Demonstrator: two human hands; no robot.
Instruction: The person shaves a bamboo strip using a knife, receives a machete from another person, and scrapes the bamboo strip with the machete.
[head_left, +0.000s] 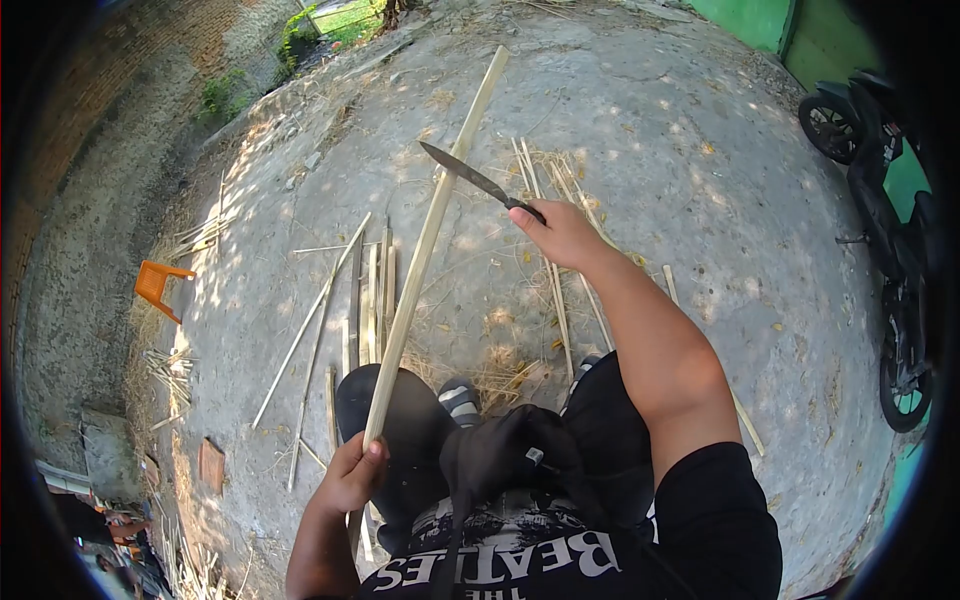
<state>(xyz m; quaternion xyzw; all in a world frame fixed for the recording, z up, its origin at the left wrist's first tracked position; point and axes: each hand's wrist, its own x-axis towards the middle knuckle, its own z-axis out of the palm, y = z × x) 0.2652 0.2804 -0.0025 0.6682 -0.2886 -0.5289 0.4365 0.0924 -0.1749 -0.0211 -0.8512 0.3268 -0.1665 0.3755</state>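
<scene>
My left hand [355, 474] is closed around the near end of a long pale bamboo strip [425, 245], which slants up and away across my left knee. In my right hand [562, 235] is a knife [470, 176], gripped by its black handle. Its dark blade crosses the strip in its upper part and appears to touch it; the exact contact is too small to make out. Below the strip's left side, several more bamboo strips [373, 300] lie on the ground near my left knee.
Loose bamboo strips [560, 310] and shavings [500, 378] lie on the concrete ground [650, 130] around my feet. An orange plastic chair [160, 285] is at the left, near a brick [211, 466]. A motorcycle [895, 230] stands at the right. Part of another person [90, 522] shows at lower left.
</scene>
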